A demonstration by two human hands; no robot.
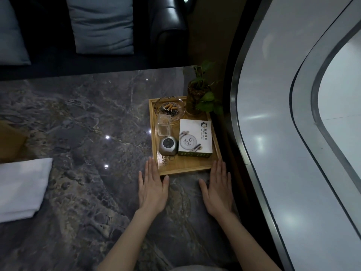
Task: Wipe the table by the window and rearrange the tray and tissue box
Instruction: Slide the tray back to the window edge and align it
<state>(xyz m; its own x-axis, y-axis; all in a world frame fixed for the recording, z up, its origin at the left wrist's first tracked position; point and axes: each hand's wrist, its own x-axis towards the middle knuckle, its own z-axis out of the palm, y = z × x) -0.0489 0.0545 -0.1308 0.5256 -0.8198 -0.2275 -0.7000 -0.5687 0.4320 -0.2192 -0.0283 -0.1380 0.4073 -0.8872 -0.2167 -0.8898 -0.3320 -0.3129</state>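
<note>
Wooden tray (185, 169) sitting on a dark marble table (88, 124), close to the table's right edge by the curved window (293, 114). Inside the tray: a white tissue box (196, 137) at the right, a small silver device (168, 145) just left of it, a clear holder of toothpicks (164, 124) behind that, a glass ashtray (169, 108) holding cigarette butts and ash at the back left, and a glass vase with a leafy green plant (199, 94) at the back right corner. The tray's near strip is bare wood.

Both hands lie flat on the marble with fingers straight and together, holding nothing. The left hand (152, 187) has its fingertips beside the tray's near left corner; the right hand (217, 187) reaches the near right corner.

Open marble stretches wide to the left of the tray. A folded white cloth (21, 188) lies at the table's far left. Beyond the table's far edge are a dark sofa (168, 26) and grey cushions (102, 24).
</note>
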